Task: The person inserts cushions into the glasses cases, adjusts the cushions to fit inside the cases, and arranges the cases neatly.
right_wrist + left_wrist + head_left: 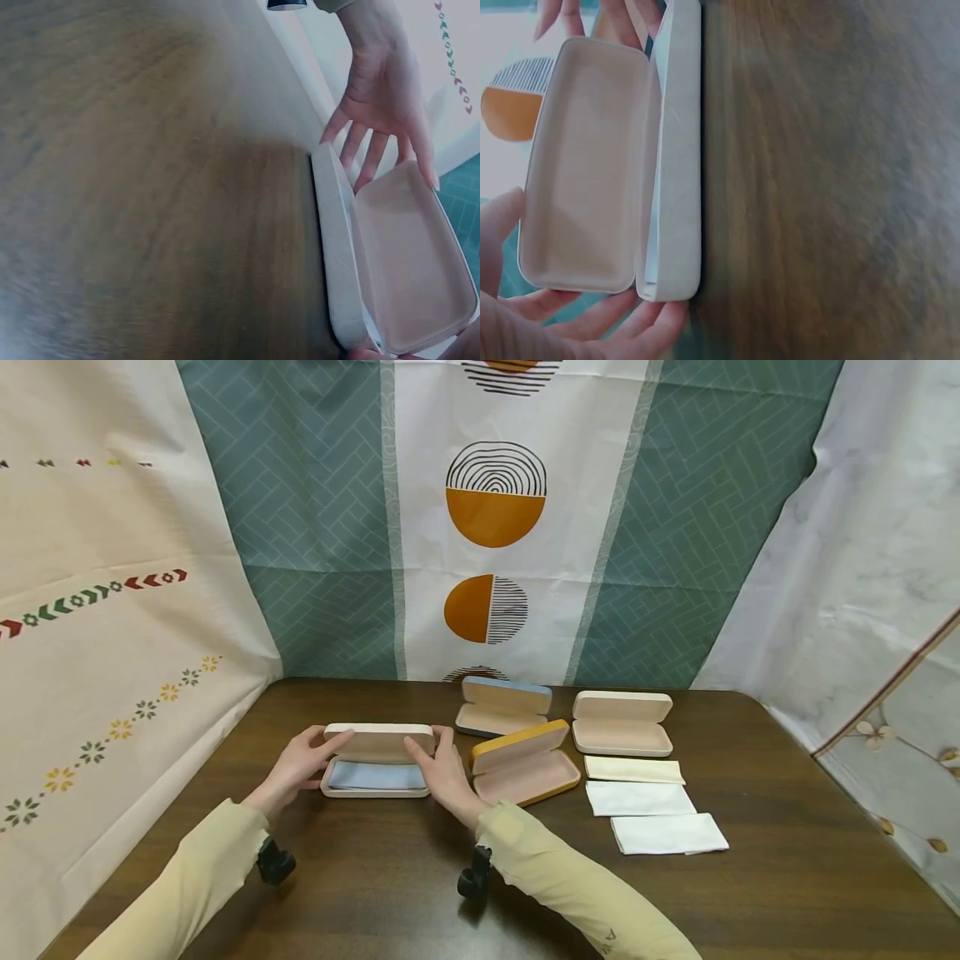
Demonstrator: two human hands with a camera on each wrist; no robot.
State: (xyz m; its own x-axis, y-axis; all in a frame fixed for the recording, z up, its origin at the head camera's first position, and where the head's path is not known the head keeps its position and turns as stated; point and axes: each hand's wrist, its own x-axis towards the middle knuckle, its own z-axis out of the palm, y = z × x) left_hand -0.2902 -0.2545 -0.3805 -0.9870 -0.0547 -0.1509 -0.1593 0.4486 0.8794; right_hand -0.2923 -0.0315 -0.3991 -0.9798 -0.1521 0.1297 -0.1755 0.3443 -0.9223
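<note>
An open white glasses case (pixel 379 746) sits on the table at centre left, its lid raised. Inside its base lies a folded light-blue cloth (pixel 377 776). My left hand (pixel 298 766) grips the left end of the case, thumb on the lid's edge and fingers spread along the end, as the left wrist view also shows. At the right end my right hand (pixel 448 779) holds it likewise, thumb over the lid. In the right wrist view the lid's pale pink lining (pixel 409 247) faces the camera, and the right hand is mostly cut off at the frame's lower corner.
Right of my hands stand three more open cases: a yellow one (pixel 525 766), a blue one (pixel 501 703) and a cream one (pixel 622 724). Before the cream case lie a folded pale-yellow cloth (pixel 633 769) and two white cloths (pixel 641 798). Fabric (pixel 322 527) hangs behind the table.
</note>
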